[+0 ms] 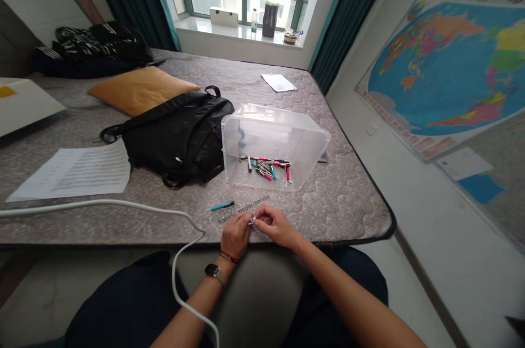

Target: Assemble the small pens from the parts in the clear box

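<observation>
My left hand (235,236) and my right hand (276,226) meet at the near edge of the mattress. Between their fingertips is a small whitish piece (253,220), too small to name for certain. Both hands are closed in a pinch, and the left fingers are partly hidden from above. Just beyond the left hand lies a teal pen part with a black end (222,206). A clear plastic bin (274,143) rests on its side behind the hands, its opening toward me. Several red, black, teal and silver pens and pen parts (268,167) lie inside it.
A white cable (176,211) runs across the mattress (348,200) and drops over its edge left of my arm. Left of the bin are a black backpack (180,140), printed sheets (77,170) and a tan pillow (143,88). A white sheet (279,82) lies farther back.
</observation>
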`<state>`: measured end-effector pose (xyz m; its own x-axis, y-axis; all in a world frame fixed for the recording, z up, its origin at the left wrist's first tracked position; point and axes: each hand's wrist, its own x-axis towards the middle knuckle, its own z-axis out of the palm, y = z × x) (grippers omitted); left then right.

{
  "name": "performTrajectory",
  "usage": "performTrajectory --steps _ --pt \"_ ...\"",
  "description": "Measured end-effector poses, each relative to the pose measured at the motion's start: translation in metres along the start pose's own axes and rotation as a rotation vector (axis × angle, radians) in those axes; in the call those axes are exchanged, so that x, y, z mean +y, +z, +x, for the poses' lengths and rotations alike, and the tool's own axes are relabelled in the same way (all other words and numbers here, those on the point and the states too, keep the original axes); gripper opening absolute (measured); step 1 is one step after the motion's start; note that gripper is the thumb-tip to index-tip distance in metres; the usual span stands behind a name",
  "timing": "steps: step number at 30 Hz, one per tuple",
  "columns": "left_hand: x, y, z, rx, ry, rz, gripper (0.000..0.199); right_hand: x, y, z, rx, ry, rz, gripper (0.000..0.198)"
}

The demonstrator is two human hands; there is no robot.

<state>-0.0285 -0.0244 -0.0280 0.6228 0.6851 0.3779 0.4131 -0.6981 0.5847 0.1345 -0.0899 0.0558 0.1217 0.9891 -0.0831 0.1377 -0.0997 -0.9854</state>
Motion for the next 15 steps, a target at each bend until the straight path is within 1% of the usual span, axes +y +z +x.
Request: performTrajectory --steps 6,9,15 --pt "-0.0011 0.0007 0.0003 -0.003 0.002 0.019 0.028 -0.0017 -0.0027 -0.0021 0.01 -0.017 -0.019 0.024" --pt "-0.0009 0.0009 0.0006 0.011 0.013 0.022 0.027 -0.0001 -0.0012 -0.0027 0.037 -0.032 -0.028 0.023" --pt "0.0007 0.0013 0.0007 0.043 0.025 0.021 0.024 0.0016 -0.001 -0.0005 0.069 -0.034 0.03 0.027"
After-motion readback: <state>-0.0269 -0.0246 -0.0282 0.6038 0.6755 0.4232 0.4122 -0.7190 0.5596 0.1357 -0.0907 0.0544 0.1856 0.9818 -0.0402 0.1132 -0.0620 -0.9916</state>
